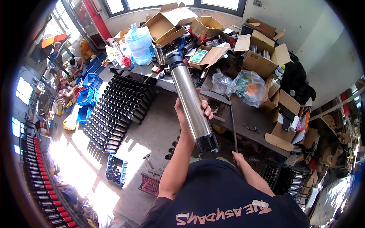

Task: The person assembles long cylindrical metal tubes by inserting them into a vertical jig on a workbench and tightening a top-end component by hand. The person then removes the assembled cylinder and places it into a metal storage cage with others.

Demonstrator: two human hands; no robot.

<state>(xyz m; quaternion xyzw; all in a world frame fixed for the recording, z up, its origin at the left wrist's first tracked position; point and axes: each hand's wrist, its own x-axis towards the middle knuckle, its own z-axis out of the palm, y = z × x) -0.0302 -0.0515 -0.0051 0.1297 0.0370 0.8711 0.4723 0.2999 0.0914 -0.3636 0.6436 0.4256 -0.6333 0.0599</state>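
Note:
In my left hand [183,116] is a shiny steel cylinder [189,100] with black end pieces, like a pump body. It is tilted, its far end toward the workbench [247,123] and its near end close to my shirt. The fingers wrap round its middle from below, their tips showing on the right side. Lower right, my right hand [238,157] is closed round the near end of a long thin metal rod [233,125]. The rod's far end reaches a metal fixture [215,96] at the bench edge, partly hidden behind the cylinder.
Rows of black-and-steel tubes [118,110] stand on the floor at left, near a blue crate [116,170] of black parts. A hammer [148,161] and a red-black stool [149,184] are nearby. Cardboard boxes [262,55] and a water jug [138,45] crowd the bench. People [65,91] sit far left.

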